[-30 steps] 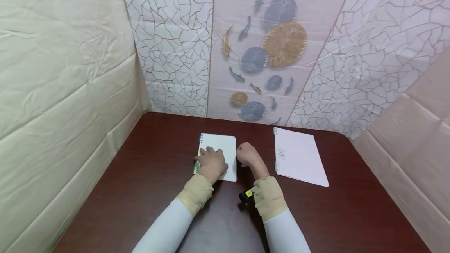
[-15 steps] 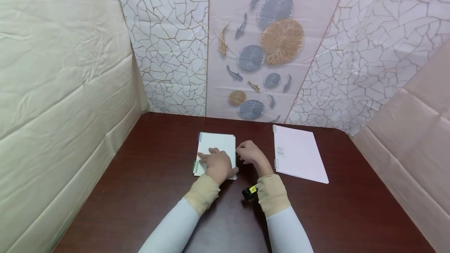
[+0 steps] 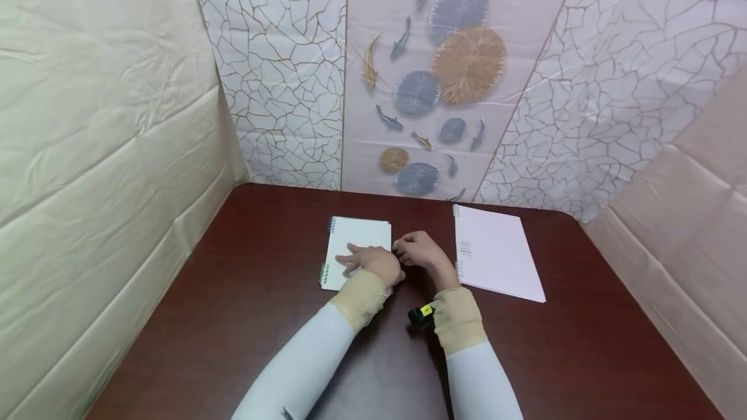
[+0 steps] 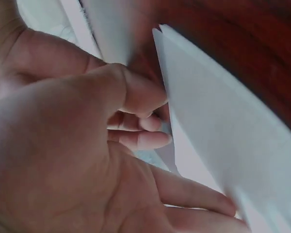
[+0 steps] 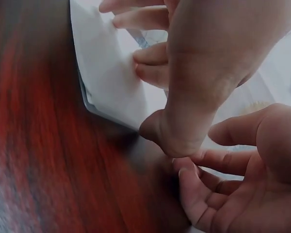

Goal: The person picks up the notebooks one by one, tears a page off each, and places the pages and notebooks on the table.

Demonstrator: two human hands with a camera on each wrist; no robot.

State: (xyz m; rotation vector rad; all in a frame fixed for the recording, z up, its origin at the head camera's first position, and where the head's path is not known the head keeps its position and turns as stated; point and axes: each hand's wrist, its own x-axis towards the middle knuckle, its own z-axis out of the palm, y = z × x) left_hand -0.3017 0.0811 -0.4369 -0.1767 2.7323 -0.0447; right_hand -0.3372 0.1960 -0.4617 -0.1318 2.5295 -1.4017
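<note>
A small spiral notebook (image 3: 362,232) lies open to a blank white page, its coil along the left side. My left hand (image 3: 376,261) reaches across its lower half with the fingers spread and fairly straight. In the left wrist view, the left thumb (image 4: 140,94) is at the edge of a slightly raised page (image 4: 223,121). My right hand (image 3: 419,250) is curled at the notebook's right edge. In the right wrist view, the right thumb (image 5: 194,194) and fingertips come together at that edge, beside the left thumb, which partly hides the pinch.
A larger white spiral pad (image 3: 498,255) with small print lies to the right on the dark red-brown table (image 3: 262,329). A black wrist camera with a yellow label (image 3: 421,315) is at the right cuff. Patterned cloth (image 3: 286,83) closes off the back.
My left hand has slid right across the page and turned, bringing its thumb to the right edge near my right hand. My right hand has stayed beside that edge.
</note>
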